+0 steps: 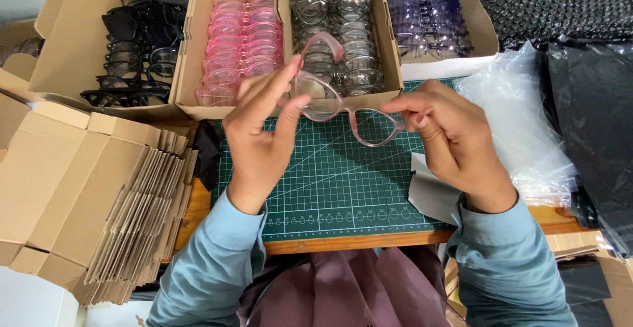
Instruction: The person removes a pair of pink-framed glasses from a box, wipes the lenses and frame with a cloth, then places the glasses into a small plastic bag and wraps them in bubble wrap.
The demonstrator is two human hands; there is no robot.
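From the head camera, looking down, the person held a pair of translucent pink glasses (pixel 343 113) up above the green cutting mat (pixel 330 182). The left hand (pixel 260 126) had its thumb and forefinger pinched on the frame's left end, the other fingers stretched upward beside it. The right hand (pixel 445 132) gripped the frame's right corner between thumb and fingertips, the fingers drawn close together. One temple arm stood raised toward the boxes behind.

Along the far edge of the mat stood four open cardboard boxes: one of black frames (pixel 135 43), one of pink frames (pixel 244 37), one of clear frames (pixel 339 30) and one of purple frames (pixel 425 14). A grey cloth (pixel 428 192) lay on the mat just under the right wrist. Clear plastic bags (pixel 521 122) were heaped to the right, with black bags (pixel 593 116) beyond them. On the left, flattened cardboard cartons (pixel 112 208) were stacked on edge.
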